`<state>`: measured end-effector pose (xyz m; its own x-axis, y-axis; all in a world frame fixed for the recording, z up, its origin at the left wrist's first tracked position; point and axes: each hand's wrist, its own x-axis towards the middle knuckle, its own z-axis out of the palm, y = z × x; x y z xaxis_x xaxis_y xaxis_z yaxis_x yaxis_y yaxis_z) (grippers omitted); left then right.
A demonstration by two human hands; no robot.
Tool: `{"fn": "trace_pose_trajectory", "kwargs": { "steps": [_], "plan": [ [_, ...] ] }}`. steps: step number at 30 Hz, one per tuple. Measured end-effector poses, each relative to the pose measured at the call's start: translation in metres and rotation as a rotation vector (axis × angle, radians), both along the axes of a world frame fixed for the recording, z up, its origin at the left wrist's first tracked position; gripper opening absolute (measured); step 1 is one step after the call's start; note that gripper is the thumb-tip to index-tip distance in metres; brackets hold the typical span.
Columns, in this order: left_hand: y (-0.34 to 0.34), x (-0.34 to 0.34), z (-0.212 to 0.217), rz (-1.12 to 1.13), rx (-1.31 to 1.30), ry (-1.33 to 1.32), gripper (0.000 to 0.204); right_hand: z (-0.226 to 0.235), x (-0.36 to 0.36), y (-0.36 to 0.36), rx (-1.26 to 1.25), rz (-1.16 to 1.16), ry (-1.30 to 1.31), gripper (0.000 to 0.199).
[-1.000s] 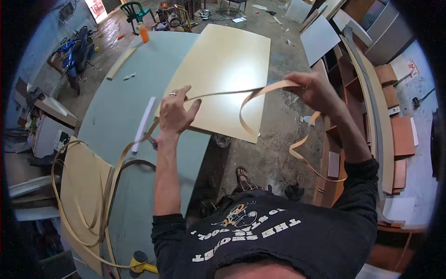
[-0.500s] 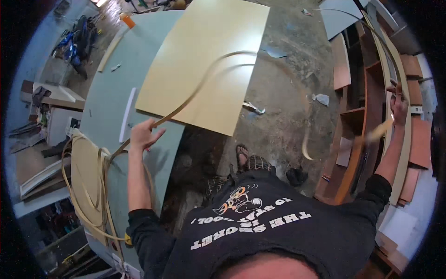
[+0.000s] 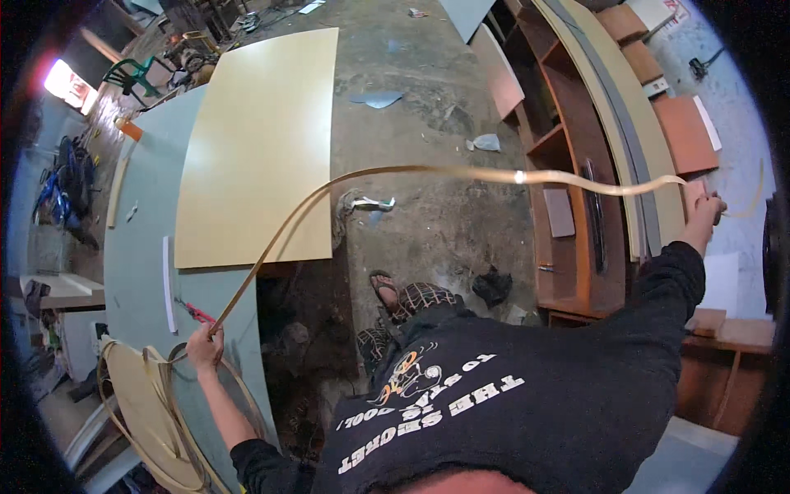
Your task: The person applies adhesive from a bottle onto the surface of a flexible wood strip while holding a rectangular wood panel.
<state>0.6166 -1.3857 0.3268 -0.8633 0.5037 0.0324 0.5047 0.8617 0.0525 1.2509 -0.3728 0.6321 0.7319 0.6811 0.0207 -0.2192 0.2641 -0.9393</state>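
A long, thin, light wood-coloured edging strip (image 3: 568,178) arches through the air between my two hands. My left hand (image 3: 204,346) is closed round it above the pale green table (image 3: 148,198). Stretched far out to the right, my right hand (image 3: 701,210) is closed at the strip's other end, and its fingertips are partly hidden. More of the strip lies in loose loops (image 3: 107,395) beside my left forearm. Close to my left hand on the table is a red-handled tool (image 3: 197,313).
A large pale yellow panel (image 3: 255,148) overhangs the table's right edge. A narrow white strip (image 3: 169,284) and an orange bottle (image 3: 127,128) lie on the table. To the right stands a brown open-shelved cabinet (image 3: 584,247), with long boards (image 3: 629,107) along it.
My view has turned to the right. My right hand has swung outward past the cabinet, and the strip, curled in a loop before, now reaches across to it. My left hand still holds the strip.
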Motion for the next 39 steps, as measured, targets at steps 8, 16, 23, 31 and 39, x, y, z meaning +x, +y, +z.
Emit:
{"fn": "trace_pose_trajectory", "kwargs": {
  "steps": [8,16,23,31,39],
  "plan": [
    [-0.024,-0.013,-0.037,-0.069,0.009,0.035,0.02,0.102,0.113,-0.036,0.407,0.328,0.236,0.057],
    [0.002,-0.019,-0.092,0.117,-0.616,0.018,0.072,0.125,0.108,-0.005,0.642,0.696,0.224,0.064],
    [0.101,0.025,-0.03,0.478,-0.811,-0.123,0.109,0.077,0.003,0.083,0.638,0.971,0.412,0.036],
    [0.435,0.155,0.024,-0.222,0.293,-0.2,0.071,-0.069,-0.144,0.097,0.245,1.397,0.984,0.008],
    [0.686,0.268,-0.008,-0.524,0.82,-0.879,0.044,-0.063,-0.196,0.095,0.093,1.323,1.064,0.011]
  ]
}}
